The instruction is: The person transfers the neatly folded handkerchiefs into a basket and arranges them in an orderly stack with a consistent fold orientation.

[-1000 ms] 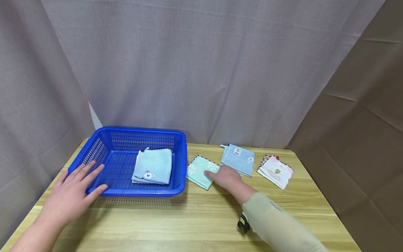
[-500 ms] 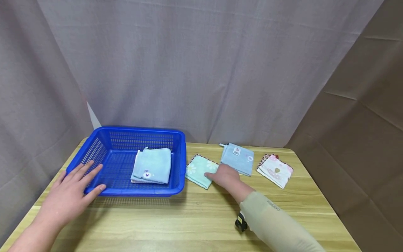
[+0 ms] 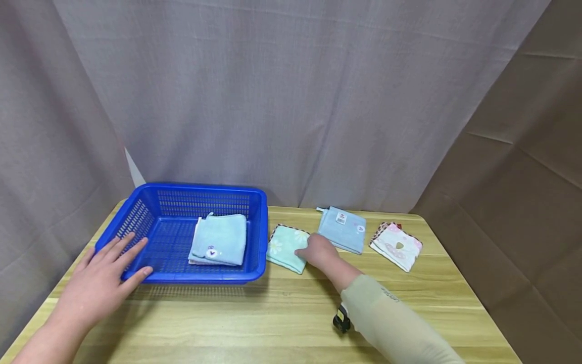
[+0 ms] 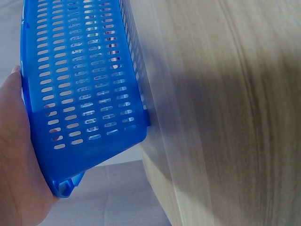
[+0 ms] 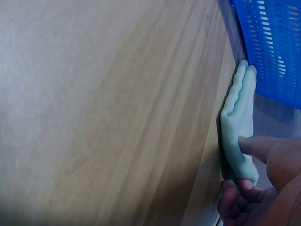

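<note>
Pinching cloth [image 3: 285, 248], left hand [image 3: 97, 283] spread on basket [image 3: 218, 277]

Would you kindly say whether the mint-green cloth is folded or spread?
Folded; in the right wrist view, the mint-green cloth shows stacked layers.

— What does your right hand [image 5: 283, 172] have at lower right?
— You're pinching a folded pale-green cloth [image 5: 235, 127], thumb against its face, other fingers at its lower end.
— And above it?
— You've a slotted blue basket [image 5: 275, 52] at upper right; the wood-grained table [image 5: 122, 113] fills the left and middle.
</note>
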Demonstrator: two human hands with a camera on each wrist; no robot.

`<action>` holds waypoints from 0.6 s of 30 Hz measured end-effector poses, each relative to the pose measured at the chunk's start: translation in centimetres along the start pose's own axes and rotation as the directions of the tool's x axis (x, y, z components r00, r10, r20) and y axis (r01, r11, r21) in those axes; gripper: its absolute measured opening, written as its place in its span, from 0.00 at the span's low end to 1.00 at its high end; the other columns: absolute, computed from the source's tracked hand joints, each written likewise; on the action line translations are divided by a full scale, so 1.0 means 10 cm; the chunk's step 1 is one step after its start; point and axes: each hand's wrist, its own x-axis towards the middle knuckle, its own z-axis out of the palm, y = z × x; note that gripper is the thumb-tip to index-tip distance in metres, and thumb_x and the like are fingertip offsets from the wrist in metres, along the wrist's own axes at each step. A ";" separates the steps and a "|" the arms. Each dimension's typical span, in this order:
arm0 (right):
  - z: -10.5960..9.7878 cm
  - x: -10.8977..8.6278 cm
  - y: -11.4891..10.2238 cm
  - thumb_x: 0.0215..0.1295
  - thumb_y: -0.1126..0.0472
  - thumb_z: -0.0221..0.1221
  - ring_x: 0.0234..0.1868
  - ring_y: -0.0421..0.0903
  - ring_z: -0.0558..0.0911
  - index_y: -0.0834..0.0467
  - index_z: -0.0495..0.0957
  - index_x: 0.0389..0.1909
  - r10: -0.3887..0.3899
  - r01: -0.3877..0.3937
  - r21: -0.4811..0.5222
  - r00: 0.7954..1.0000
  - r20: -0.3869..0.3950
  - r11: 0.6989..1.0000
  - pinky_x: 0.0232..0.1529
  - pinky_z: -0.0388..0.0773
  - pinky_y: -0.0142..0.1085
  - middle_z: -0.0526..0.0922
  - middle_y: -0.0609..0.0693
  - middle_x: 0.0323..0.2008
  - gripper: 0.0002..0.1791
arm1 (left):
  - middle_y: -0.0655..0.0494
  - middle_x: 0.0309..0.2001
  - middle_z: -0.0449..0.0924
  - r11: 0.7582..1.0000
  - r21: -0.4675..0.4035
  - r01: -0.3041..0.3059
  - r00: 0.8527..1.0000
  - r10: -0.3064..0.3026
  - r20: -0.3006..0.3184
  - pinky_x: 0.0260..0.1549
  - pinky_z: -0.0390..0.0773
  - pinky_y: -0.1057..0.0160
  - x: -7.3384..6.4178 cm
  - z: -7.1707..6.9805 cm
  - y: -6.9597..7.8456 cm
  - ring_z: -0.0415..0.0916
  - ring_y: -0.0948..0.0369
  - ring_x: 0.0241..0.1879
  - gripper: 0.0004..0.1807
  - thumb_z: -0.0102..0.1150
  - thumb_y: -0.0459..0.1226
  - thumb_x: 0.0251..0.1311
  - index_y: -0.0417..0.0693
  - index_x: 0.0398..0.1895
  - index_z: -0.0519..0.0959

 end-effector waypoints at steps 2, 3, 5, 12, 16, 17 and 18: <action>0.02 0.00 -0.01 0.58 0.51 0.69 0.42 0.53 0.79 0.66 0.76 0.46 -0.006 0.007 0.034 1.000 -0.020 0.999 0.46 0.77 0.46 0.81 0.57 0.41 0.25 | 0.39 0.72 0.61 1.000 0.001 -0.001 1.000 0.001 0.002 0.71 0.30 0.36 0.00 0.00 0.00 0.56 0.35 0.69 0.37 0.54 0.58 0.68 0.54 0.75 0.63; 0.03 0.00 -0.01 0.58 0.53 0.70 0.39 0.52 0.78 0.65 0.75 0.43 -0.010 0.011 0.046 0.999 -0.032 0.999 0.43 0.76 0.45 0.79 0.56 0.37 0.23 | 0.39 0.72 0.61 1.000 0.002 -0.003 1.000 0.003 0.001 0.71 0.30 0.36 0.01 0.00 0.00 0.56 0.35 0.69 0.37 0.54 0.58 0.68 0.54 0.75 0.63; 0.05 -0.01 -0.03 0.58 0.55 0.70 0.34 0.50 0.74 0.61 0.71 0.38 -0.010 0.013 0.064 0.999 -0.048 0.998 0.37 0.73 0.43 0.75 0.53 0.32 0.20 | 0.39 0.72 0.62 1.000 0.003 -0.003 1.000 0.003 -0.001 0.71 0.31 0.36 0.00 0.00 0.00 0.57 0.35 0.69 0.37 0.54 0.58 0.68 0.54 0.75 0.63; 0.09 -0.02 -0.07 0.60 0.62 0.65 0.49 0.52 0.79 0.63 0.70 0.56 0.014 -0.008 0.100 0.998 -0.056 0.995 0.52 0.76 0.46 0.80 0.56 0.49 0.25 | 0.39 0.72 0.62 1.000 0.003 0.000 1.000 0.000 0.002 0.71 0.31 0.36 0.00 0.00 0.00 0.56 0.35 0.69 0.37 0.53 0.58 0.68 0.54 0.75 0.63; 0.09 -0.01 -0.07 0.60 0.64 0.62 0.63 0.58 0.74 0.68 0.64 0.68 0.019 -0.014 0.114 0.999 -0.037 0.993 0.62 0.72 0.49 0.74 0.62 0.63 0.35 | 0.39 0.71 0.62 1.000 0.004 0.000 1.000 0.000 0.002 0.71 0.31 0.36 0.00 0.01 -0.01 0.57 0.35 0.69 0.37 0.53 0.58 0.67 0.54 0.75 0.64; 0.08 -0.01 -0.08 0.61 0.65 0.61 0.65 0.59 0.72 0.68 0.62 0.70 0.019 -0.015 0.117 0.999 -0.031 0.993 0.63 0.71 0.50 0.72 0.63 0.65 0.36 | 0.39 0.71 0.62 1.000 0.003 0.000 1.000 0.000 0.000 0.71 0.30 0.36 0.00 0.01 -0.01 0.57 0.35 0.69 0.36 0.53 0.58 0.67 0.54 0.74 0.64; 0.08 0.00 -0.08 0.61 0.65 0.61 0.66 0.59 0.71 0.69 0.62 0.70 0.019 -0.016 0.122 1.000 -0.025 0.992 0.64 0.70 0.50 0.71 0.64 0.66 0.37 | 0.38 0.71 0.62 1.000 0.004 -0.001 1.000 0.001 -0.002 0.71 0.30 0.36 0.00 0.01 -0.01 0.57 0.35 0.69 0.36 0.53 0.58 0.67 0.54 0.74 0.64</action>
